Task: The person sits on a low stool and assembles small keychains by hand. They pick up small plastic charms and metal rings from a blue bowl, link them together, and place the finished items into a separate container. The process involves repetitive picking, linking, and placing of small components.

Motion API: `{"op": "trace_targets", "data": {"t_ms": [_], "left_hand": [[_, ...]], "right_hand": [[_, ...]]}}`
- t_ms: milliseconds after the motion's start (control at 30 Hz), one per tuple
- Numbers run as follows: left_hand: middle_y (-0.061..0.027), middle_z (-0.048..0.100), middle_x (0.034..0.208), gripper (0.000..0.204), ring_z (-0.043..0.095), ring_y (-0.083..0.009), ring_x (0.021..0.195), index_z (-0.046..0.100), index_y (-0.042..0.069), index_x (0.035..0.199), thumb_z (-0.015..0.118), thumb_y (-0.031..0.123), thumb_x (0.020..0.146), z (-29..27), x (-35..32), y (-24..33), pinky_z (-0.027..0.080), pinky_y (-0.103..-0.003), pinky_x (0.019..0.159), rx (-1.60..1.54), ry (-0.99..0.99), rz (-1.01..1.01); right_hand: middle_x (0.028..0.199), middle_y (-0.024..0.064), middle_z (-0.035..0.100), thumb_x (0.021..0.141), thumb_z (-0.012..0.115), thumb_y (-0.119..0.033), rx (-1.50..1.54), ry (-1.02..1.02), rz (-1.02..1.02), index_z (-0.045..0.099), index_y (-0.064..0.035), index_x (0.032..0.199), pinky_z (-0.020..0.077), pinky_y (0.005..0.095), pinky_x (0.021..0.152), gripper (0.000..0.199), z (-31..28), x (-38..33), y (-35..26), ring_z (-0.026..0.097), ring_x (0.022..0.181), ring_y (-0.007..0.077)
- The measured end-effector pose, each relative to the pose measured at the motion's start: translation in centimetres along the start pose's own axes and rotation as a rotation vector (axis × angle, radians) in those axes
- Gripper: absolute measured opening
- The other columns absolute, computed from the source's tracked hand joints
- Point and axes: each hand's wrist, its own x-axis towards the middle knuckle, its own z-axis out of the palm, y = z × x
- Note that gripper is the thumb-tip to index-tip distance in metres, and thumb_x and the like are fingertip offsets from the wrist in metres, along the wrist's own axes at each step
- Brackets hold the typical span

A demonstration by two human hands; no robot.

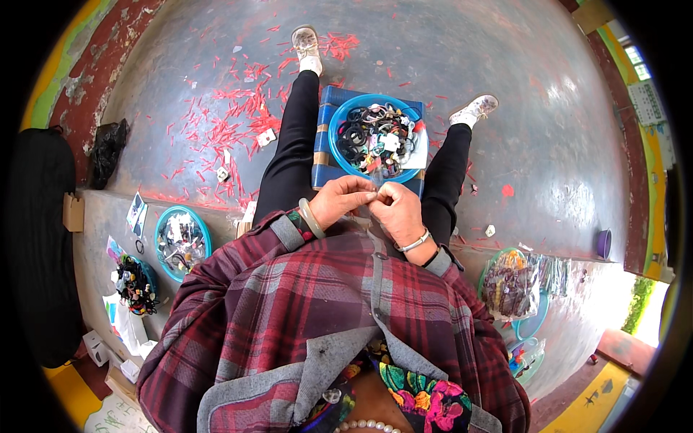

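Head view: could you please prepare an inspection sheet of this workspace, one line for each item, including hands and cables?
Surface: grey floor; a blue striped block stands between the legs.
Items at hand: blue basin on the block, filled with mostly black bands and small pieces.
Clutter: red scraps scattered across the floor, mostly at left.
Hands: left hand and right hand meet at the fingertips before the basin; whatever they hold is too small to tell.
Cables: nothing seen.
Surroundings: black plastic bag at left, purple container at right.
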Motion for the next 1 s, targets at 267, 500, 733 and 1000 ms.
{"op": "trace_targets", "data": {"t_ms": [267,500,733,1000], "left_hand": [[-0.0016,0.06,0.091,0.023,0.053,-0.0054,0.07,0.056,0.002,0.107,0.051,0.016,0.09,-0.3,0.0,-0.5,0.044,-0.018,0.059,-0.085,0.023,-0.008],[-0.0024,0.062,0.083,0.021,0.053,-0.0052,0.066,0.06,0.002,0.101,0.048,0.015,0.091,0.0,0.0,0.4,0.043,-0.017,0.055,0.057,0.119,-0.058],[-0.0062,0.064,0.082,0.017,0.059,-0.0121,0.072,0.062,-0.003,0.094,0.052,0.01,0.088,-0.7,0.5,-2.0,0.049,-0.026,0.068,0.08,0.133,0.096],[-0.0063,0.065,0.075,0.018,0.058,-0.0101,0.062,0.064,-0.002,0.089,0.057,0.014,0.085,-0.2,-0.1,-0.6,0.048,-0.025,0.058,0.388,0.162,0.106]], "right_hand": [[0.068,0.0078,0.055,0.067,0.068,-0.02,-0.048,-0.098,-0.113,0.058,-0.0036,0.075,0.0427,0.0318,0.053,0.021,-0.1,-0.1,-0.5,0.054,0.058,0.0212],[0.074,0.0057,0.058,0.071,0.066,-0.009,0.138,-0.061,-0.065,0.062,-0.0035,0.084,0.044,0.0252,0.053,0.014,0.0,-0.5,-0.2,0.054,0.056,0.0143],[0.093,0.0074,0.058,0.071,0.063,-0.001,-0.008,0.132,-0.27,0.059,-0.0054,0.094,0.0468,0.0257,0.054,0.024,-0.8,-0.1,-0.9,0.058,0.059,0.0143],[0.088,0.0057,0.057,0.071,0.063,-0.001,-0.058,0.123,-0.247,0.058,-0.006,0.095,0.0452,0.0261,0.052,0.025,-0.7,-0.2,-1.2,0.055,0.056,0.0145]]}}
